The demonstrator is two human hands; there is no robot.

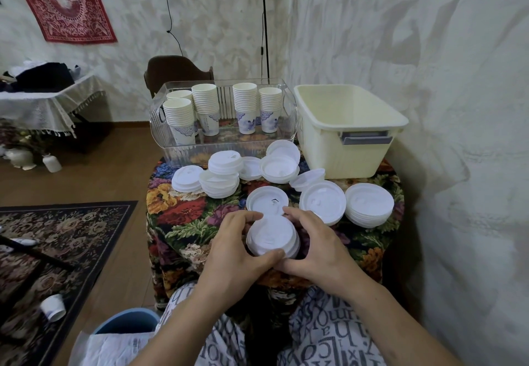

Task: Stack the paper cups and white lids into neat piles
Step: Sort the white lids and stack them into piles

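Observation:
Near the front edge of the small table, my left hand point(237, 246) and my right hand point(313, 246) curl round a short stack of white lids point(270, 235) from either side, thumbs meeting at its near rim. Just behind it lies another lid stack point(264, 199). More lid piles lie to the right point(323, 201) point(369, 204) and further back point(221, 176) point(280, 165). Several stacks of paper cups point(204, 108) stand upright inside a clear plastic tray point(229, 143) at the back.
A cream plastic tub point(347, 148) stands at the table's back right, against the wall. The table wears a floral cloth point(183, 211). One paper cup point(53, 307) lies on the patterned rug at lower left. A blue bin point(128, 321) sits by my knees.

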